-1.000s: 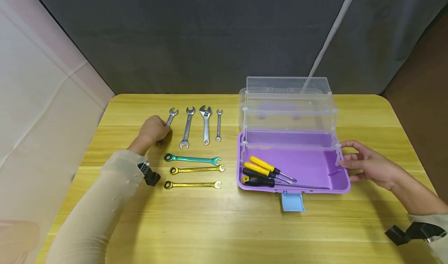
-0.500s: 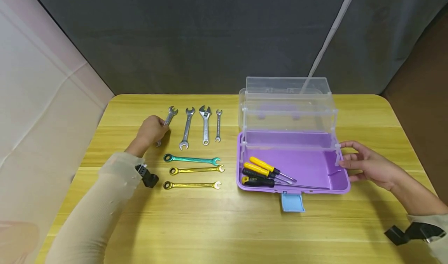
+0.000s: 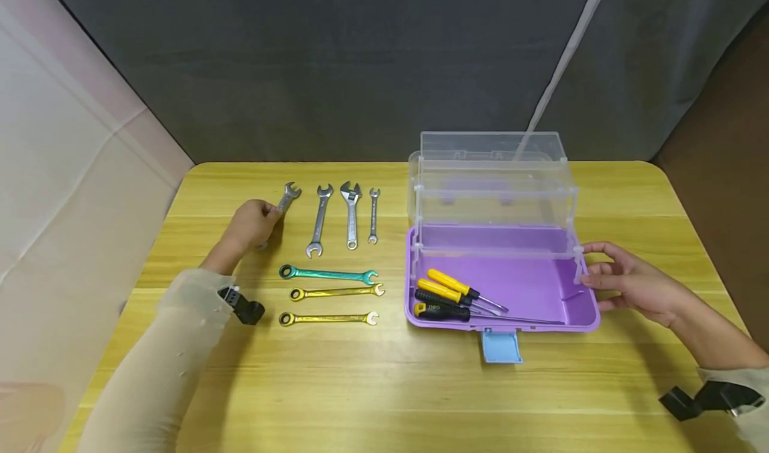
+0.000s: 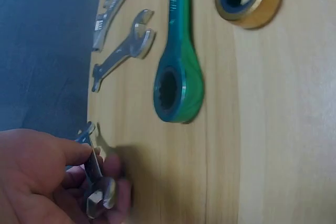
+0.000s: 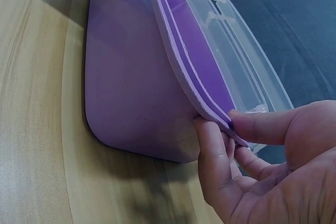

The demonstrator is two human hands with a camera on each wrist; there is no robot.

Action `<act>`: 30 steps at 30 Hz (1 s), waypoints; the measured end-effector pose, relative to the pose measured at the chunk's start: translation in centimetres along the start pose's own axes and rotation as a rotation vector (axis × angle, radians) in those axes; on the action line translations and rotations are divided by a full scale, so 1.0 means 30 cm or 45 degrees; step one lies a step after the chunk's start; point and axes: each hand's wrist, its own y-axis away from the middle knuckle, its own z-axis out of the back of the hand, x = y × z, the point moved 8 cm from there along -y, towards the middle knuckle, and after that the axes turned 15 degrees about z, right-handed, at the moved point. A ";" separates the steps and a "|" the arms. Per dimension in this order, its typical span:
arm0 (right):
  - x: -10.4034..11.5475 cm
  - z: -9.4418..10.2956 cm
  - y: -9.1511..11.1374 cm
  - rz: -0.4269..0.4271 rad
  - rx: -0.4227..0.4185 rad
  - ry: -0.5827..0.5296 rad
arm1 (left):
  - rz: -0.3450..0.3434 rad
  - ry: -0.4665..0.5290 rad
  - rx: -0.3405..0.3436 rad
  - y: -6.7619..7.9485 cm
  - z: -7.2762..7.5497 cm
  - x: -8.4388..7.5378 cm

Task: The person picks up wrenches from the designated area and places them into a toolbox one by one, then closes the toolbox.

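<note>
At the left of the table, my left hand (image 3: pixel 249 227) pinches a silver open-end wrench (image 3: pixel 288 197), whose far jaw end sticks out past the fingers. In the left wrist view the thumb lies on one side of this wrench (image 4: pixel 93 167) and the fingers on the other. My right hand (image 5: pixel 273 166) grips the right rim of the purple toolbox (image 5: pixel 136 66), thumb on top and fingers beneath. The toolbox (image 3: pixel 529 283) stands open, with its clear trays (image 3: pixel 498 206) raised at the back. Several screwdrivers (image 3: pixel 450 293) lie inside, on the left.
Right of the held wrench lie another open-end wrench (image 3: pixel 319 221), an adjustable wrench (image 3: pixel 352 219) and a small wrench (image 3: pixel 374 216). Closer in lie a green ratchet wrench (image 3: pixel 327 275) and two gold ones, upper (image 3: pixel 336 292) and lower (image 3: pixel 328 319). A blue latch (image 3: pixel 501 347) hangs at the toolbox's front.
My left hand has shifted slightly left, carrying the wrench with it and away from the neighbouring wrench. The right hand stays on the toolbox rim.
</note>
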 end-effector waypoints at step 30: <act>0.005 0.001 0.014 0.052 -0.135 -0.147 | -0.068 0.560 0.068 0.033 0.061 0.021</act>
